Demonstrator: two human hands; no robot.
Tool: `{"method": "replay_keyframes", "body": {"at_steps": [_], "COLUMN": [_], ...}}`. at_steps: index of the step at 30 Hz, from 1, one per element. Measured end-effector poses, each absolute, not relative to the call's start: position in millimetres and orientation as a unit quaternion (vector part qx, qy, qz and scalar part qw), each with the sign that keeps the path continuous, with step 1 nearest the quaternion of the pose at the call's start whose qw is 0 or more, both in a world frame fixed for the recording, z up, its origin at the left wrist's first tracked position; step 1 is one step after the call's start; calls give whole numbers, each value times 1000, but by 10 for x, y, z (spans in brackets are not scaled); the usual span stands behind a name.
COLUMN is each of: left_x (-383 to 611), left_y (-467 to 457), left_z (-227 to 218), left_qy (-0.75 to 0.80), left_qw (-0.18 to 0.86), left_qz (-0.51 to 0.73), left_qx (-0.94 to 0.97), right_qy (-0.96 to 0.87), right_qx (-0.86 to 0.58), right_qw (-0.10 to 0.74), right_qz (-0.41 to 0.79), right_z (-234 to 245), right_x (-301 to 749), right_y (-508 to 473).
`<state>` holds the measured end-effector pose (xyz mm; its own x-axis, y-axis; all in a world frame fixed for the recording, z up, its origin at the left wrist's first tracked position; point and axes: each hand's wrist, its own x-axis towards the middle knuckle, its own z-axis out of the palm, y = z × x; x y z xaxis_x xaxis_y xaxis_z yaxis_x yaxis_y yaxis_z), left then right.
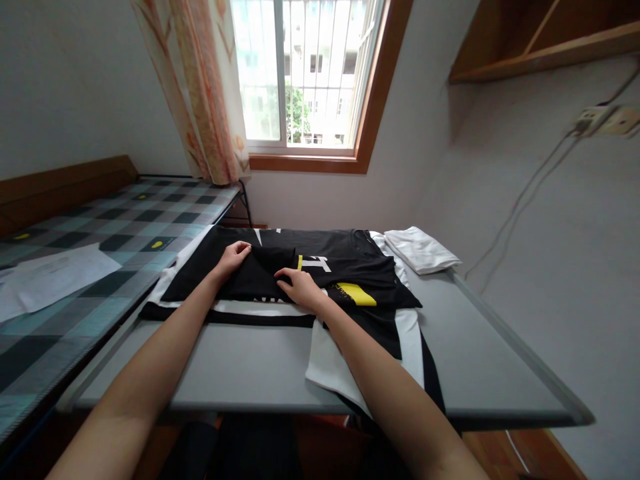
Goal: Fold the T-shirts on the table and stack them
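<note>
A black T-shirt (350, 244) with white lettering and a yellow patch lies on the grey table (250, 367), its near side partly folded over. My left hand (233, 259) pinches the raised edge of the black cloth at the left. Over the folded part, near a small yellow strip, my right hand (299, 287) rests with bent fingers; whether it grips the fabric is hard to see. More white and black clothing (333, 363) lies underneath, and one sleeve hangs past the table's front edge.
A folded white cloth (421, 250) sits at the table's back right corner. To the left is a bed with a checked mattress (165, 220) and papers (55, 277). A window (310, 73) and curtain (205, 87) are ahead; a shelf (545, 60) and cables (523, 193) are on the right.
</note>
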<state>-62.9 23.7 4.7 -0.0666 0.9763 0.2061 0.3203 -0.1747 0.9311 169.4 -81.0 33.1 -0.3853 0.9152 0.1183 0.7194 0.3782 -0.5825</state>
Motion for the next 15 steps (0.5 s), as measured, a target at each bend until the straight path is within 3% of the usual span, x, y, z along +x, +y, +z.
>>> {"method": "replay_keyframes", "body": {"at_steps": [5, 11, 15], "left_x": [-614, -449, -188], "left_y": [220, 37, -159], "left_z": [53, 203, 243], "left_qy": [567, 573, 462], "left_qw": [313, 59, 70], "left_qz": [446, 375, 313], "left_qx": [619, 727, 827], "right_qy": [-789, -789, -788], "right_qx": [-532, -555, -579], "right_qw": [214, 197, 176], "right_qz": [220, 177, 116], "right_z": [319, 332, 354], "right_x": [1638, 1615, 1629], "right_y": [-811, -855, -876]}}
